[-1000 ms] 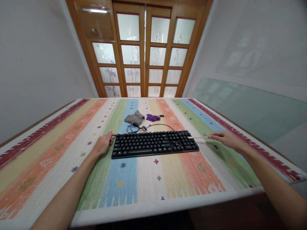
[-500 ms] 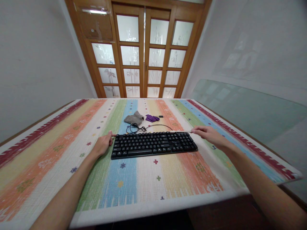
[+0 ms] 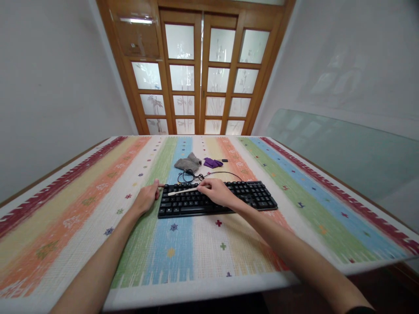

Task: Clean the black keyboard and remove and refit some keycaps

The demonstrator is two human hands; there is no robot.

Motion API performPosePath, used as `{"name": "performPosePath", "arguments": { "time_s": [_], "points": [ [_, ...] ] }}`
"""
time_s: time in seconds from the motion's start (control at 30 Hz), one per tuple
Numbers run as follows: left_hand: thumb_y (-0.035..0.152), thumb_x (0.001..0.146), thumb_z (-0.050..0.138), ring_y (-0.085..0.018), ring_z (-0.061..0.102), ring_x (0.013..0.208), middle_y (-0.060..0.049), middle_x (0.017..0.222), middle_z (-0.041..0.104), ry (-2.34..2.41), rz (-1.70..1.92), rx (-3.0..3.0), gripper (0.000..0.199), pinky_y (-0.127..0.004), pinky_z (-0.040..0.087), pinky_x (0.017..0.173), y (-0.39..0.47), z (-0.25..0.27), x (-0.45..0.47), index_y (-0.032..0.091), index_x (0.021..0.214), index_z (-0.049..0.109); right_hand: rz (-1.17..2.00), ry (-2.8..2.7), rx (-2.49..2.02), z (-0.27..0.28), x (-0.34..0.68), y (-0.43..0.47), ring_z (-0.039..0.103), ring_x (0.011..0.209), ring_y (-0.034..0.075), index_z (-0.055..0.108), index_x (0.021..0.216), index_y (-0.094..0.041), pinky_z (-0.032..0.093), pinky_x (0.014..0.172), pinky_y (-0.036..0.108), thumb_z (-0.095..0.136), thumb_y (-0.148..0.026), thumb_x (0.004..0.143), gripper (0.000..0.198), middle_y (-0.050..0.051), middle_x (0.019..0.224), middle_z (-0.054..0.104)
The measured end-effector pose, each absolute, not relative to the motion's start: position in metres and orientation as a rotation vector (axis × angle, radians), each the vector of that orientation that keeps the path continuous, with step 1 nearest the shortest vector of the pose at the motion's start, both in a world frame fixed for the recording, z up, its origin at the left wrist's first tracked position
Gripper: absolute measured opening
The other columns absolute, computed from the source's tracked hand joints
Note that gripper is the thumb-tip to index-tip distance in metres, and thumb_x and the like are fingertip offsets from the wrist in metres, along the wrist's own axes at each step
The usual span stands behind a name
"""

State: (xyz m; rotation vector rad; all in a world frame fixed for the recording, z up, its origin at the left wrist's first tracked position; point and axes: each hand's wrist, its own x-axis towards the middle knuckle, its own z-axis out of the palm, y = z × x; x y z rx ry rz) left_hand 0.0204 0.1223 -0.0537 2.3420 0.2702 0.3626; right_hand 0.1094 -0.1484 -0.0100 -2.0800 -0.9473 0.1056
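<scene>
A black keyboard [image 3: 209,208] lies flat on the striped tablecloth, with its long side toward me. My left hand [image 3: 149,197] is at its left end, fingers curled, holding the upper left corner with the index finger reaching onto the edge. Over the middle of the keys, my right hand [image 3: 216,191] pinches a thin pale stick [image 3: 185,191]. The stick points left, and its far tip is at the upper left keys; whether the tip presses on them is hard to tell. Part of the keyboard is hidden under my right hand.
Behind the keyboard lie its coiled black cable [image 3: 188,175], a grey cloth [image 3: 188,163], a folded purple cloth [image 3: 212,163] and a small black object [image 3: 224,160]. The tablecloth [image 3: 203,244] ends at the table's front edge. Wooden glazed doors [image 3: 201,87] stand beyond.
My right hand has moved left with the stick, from the keyboard's upper right edge to over its middle keys. My left hand stays at the left corner. The view has shifted slightly.
</scene>
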Motion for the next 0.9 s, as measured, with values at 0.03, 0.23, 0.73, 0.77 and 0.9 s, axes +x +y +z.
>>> {"name": "performPosePath", "arguments": {
  "time_s": [0.03, 0.23, 0.73, 0.77, 0.9],
  "points": [
    [0.08, 0.084, 0.006, -0.028, 0.064, 0.101, -0.01, 0.061, 0.066, 0.27, 0.363, 2.34, 0.078, -0.032, 0.045, 0.083, 0.122, -0.054, 0.02, 0.025, 0.043, 0.043, 0.109, -0.949, -2.076, -0.011, 0.106, -0.14, 0.062, 0.074, 0.016, 0.072, 0.08, -0.015, 0.042, 0.07, 0.026, 0.058, -0.025, 0.086, 0.017, 0.003, 0.078, 0.071],
    [0.081, 0.084, 0.01, -0.027, 0.066, 0.091, -0.01, 0.073, 0.072, 0.305, 0.359, 2.289, 0.078, -0.033, 0.046, 0.079, 0.123, -0.056, 0.021, 0.023, 0.046, 0.047, 0.061, -0.985, -2.143, -0.017, 0.094, -0.11, 0.064, 0.074, 0.017, 0.073, 0.081, -0.017, 0.042, 0.069, 0.026, 0.06, -0.022, 0.086, 0.015, 0.005, 0.081, 0.074],
    [0.08, 0.084, 0.007, -0.028, 0.064, 0.105, -0.009, 0.064, 0.069, 0.255, 0.359, 2.314, 0.078, -0.031, 0.044, 0.087, 0.122, -0.054, 0.02, 0.026, 0.041, 0.043, -0.193, -0.971, -2.297, -0.014, 0.092, -0.137, 0.061, 0.073, 0.019, 0.069, 0.083, -0.017, 0.038, 0.066, 0.027, 0.055, -0.024, 0.088, 0.017, 0.006, 0.082, 0.071],
    [0.08, 0.085, 0.007, -0.028, 0.064, 0.104, -0.009, 0.065, 0.069, 0.258, 0.359, 2.318, 0.078, -0.031, 0.044, 0.086, 0.122, -0.053, 0.02, 0.025, 0.042, 0.043, -0.193, -0.962, -2.272, -0.013, 0.09, -0.135, 0.061, 0.074, 0.018, 0.069, 0.084, -0.017, 0.038, 0.068, 0.027, 0.055, -0.024, 0.087, 0.016, 0.006, 0.083, 0.071],
    [0.078, 0.086, 0.007, -0.028, 0.065, 0.1, -0.009, 0.064, 0.069, 0.266, 0.362, 2.322, 0.077, -0.031, 0.044, 0.082, 0.122, -0.053, 0.02, 0.026, 0.042, 0.043, -0.13, -0.953, -2.199, -0.013, 0.086, -0.127, 0.063, 0.074, 0.018, 0.068, 0.082, -0.017, 0.04, 0.069, 0.027, 0.055, -0.023, 0.087, 0.015, 0.006, 0.083, 0.072]
  ]
}}
